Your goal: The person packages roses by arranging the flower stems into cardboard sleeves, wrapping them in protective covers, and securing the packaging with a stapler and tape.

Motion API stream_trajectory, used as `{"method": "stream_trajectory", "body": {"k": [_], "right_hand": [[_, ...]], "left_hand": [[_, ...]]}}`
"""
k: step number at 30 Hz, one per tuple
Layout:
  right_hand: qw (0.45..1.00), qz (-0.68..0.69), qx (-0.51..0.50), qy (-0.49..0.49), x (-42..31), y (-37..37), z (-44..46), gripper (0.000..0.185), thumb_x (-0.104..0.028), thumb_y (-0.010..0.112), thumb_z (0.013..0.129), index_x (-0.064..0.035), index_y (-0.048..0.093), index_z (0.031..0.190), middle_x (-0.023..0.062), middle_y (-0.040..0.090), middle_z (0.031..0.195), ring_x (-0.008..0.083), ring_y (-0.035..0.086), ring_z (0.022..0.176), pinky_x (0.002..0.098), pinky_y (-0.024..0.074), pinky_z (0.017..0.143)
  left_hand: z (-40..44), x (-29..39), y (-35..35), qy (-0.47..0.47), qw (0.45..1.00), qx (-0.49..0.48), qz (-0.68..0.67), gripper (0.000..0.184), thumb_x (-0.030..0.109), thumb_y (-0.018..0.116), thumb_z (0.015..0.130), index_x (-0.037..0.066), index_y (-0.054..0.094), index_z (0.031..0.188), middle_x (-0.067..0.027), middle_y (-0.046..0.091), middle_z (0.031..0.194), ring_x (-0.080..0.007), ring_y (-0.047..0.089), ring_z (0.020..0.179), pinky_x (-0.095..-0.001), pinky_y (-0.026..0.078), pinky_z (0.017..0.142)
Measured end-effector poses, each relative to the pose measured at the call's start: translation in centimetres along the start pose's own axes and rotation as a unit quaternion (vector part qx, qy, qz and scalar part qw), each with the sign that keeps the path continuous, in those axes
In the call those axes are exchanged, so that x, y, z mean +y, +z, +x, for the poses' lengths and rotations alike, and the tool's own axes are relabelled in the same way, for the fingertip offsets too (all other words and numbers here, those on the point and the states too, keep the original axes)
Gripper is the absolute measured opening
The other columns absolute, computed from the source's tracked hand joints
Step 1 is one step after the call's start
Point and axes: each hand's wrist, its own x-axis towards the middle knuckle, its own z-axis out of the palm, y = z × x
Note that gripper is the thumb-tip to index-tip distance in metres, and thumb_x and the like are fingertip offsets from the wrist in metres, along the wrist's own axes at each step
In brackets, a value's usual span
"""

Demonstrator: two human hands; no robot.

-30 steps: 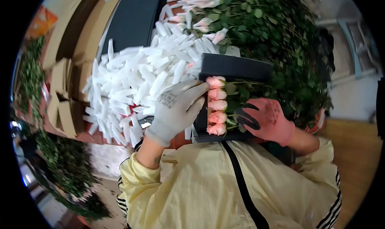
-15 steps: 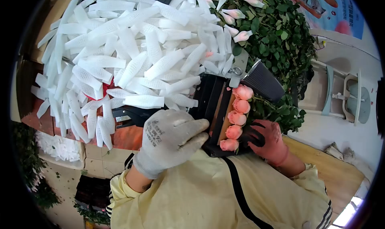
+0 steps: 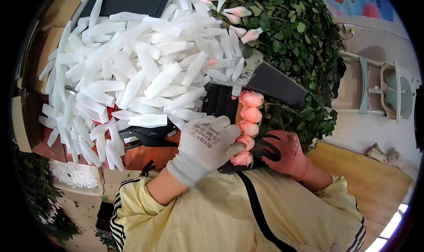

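A row of several coral-pink roses [image 3: 250, 115] lies along a dark holder [image 3: 219, 102] in front of me, blooms facing left. My left hand [image 3: 207, 141], in a grey knitted glove with printed lettering, is curled at the left side of the lower blooms, its fingertips against or just beside them. What its fingers hold is hidden. On the other side, my right hand [image 3: 282, 152] wears a reddish glove with black fingertips. Its fingers are bent together by the lowest roses, where the stems begin; whatever is inside them cannot be made out.
White foam-net sleeves [image 3: 145, 71] are heaped across the table's left and middle. A black stapler-like tool [image 3: 150, 135] lies at their lower edge. Leafy rose stems [image 3: 304, 35] with netted buds [image 3: 238, 12] are piled behind. A dark ribbed panel [image 3: 278, 83] slants beside the holder. A child's high chair [image 3: 393, 93] stands right.
My left hand has moved right, up to the rose blooms, from beside the holder. My right hand stays near the stems. The whole view has shifted slightly.
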Motion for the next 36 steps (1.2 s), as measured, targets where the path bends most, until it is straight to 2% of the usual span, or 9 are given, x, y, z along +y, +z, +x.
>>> {"method": "stream_trajectory", "body": {"k": [7,14,15,21,23,26,27,30,36], "right_hand": [[0.997,-0.029,0.003,-0.068,0.3,1.0,-1.2,0.036,-0.034,0.068,0.071,-0.0162,0.063,0.101,0.0051,0.059,0.1,0.0253,0.058,0.089,0.0355,0.0419,0.08],[0.986,0.063,-0.152,-0.028,0.4,0.3,0.7,0.035,-0.034,0.064,0.073,-0.0142,0.061,0.101,0.0051,0.058,0.102,0.0249,0.056,0.091,0.0348,0.0418,0.078],[0.988,0.034,-0.15,-0.034,0.3,0.4,0.5,0.035,-0.034,0.064,0.073,-0.0143,0.06,0.103,0.0048,0.058,0.102,0.0249,0.056,0.09,0.0348,0.0423,0.077],[0.991,0.024,-0.12,-0.054,1.1,0.1,-0.9,0.036,-0.039,0.061,0.077,-0.0135,0.059,0.102,0.0054,0.057,0.101,0.0215,0.055,0.096,0.0356,0.0396,0.08],[0.97,-0.126,0.189,-0.082,1.5,2.2,-1.5,0.036,-0.035,0.06,0.076,-0.0138,0.056,0.104,0.005,0.056,0.096,0.0194,0.055,0.095,0.0366,0.0379,0.081],[0.976,-0.119,0.13,-0.125,2.0,4.5,-0.5,0.038,-0.029,0.061,0.074,-0.0117,0.054,0.107,0.0045,0.052,0.086,0.0197,0.056,0.084,0.0374,0.0379,0.077],[0.928,-0.142,0.286,-0.191,2.4,4.7,-0.4,0.036,-0.025,0.06,0.072,-0.0087,0.052,0.104,0.0047,0.047,0.077,0.0202,0.054,0.073,0.0373,0.0375,0.073],[0.966,-0.094,0.167,-0.175,2.1,3.8,-0.3,0.036,-0.024,0.06,0.072,-0.0058,0.052,0.102,0.0042,0.047,0.076,0.0203,0.053,0.069,0.0352,0.0377,0.073],[0.956,-0.084,0.232,-0.159,2.8,2.9,-0.2,0.03,-0.026,0.059,0.072,-0.0104,0.053,0.097,0.0034,0.05,0.081,0.019,0.054,0.077,0.0329,0.0397,0.072]], "left_hand": [[0.2,1.0,-0.6,-0.02,1.0,-0.011,-0.021,0.022,0.032,0.068,0.07,0.011,0.06,0.074,-0.0068,0.054,0.071,-0.0259,0.057,0.07,-0.038,0.043,0.062],[-1.5,4.6,-1.4,0.07,0.988,0.065,0.125,0.021,0.031,0.068,0.071,0.016,0.062,0.085,-0.0006,0.051,0.074,-0.0223,0.053,0.07,-0.0374,0.04,0.063],[-1.9,6.0,-2.0,0.064,0.989,-0.022,0.134,0.025,0.029,0.067,0.072,0.018,0.064,0.094,0.001,0.049,0.076,-0.0213,0.05,0.07,-0.0372,0.039,0.064],[-3.5,7.5,0.4,0.033,0.982,-0.055,0.177,0.033,0.026,0.066,0.071,0.021,0.066,0.104,0.0001,0.05,0.082,-0.0203,0.05,0.076,-0.0366,0.037,0.062],[-3.6,7.9,0.4,0.03,0.981,-0.054,0.186,0.031,0.026,0.066,0.072,0.021,0.067,0.102,0.0001,0.05,0.082,-0.0201,0.05,0.077,-0.0364,0.037,0.061],[-3.5,8.1,0.3,0.027,0.977,-0.065,0.202,0.029,0.025,0.064,0.072,0.021,0.067,0.101,0.0004,0.049,0.081,-0.0199,0.05,0.075,-0.036,0.037,0.061],[-3.5,8.2,0.2,0.03,0.973,-0.066,0.218,0.03,0.025,0.064,0.072,0.02,0.067,0.101,0.0005,0.052,0.086,-0.0195,0.051,0.078,-0.036,0.037,0.062],[-2.5,8.7,0.3,0.062,0.968,-0.06,0.237,0.033,0.025,0.065,0.071,0.016,0.066,0.103,-0.0019,0.057,0.099,-0.0213,0.053,0.088,-0.0376,0.039,0.071],[-2.0,9.5,1.1,0.043,0.964,-0.067,0.252,0.037,0.025,0.064,0.072,0.011,0.063,0.106,-0.0033,0.059,0.116,-0.0226,0.053,0.1,-0.0397,0.04,0.081]]}}
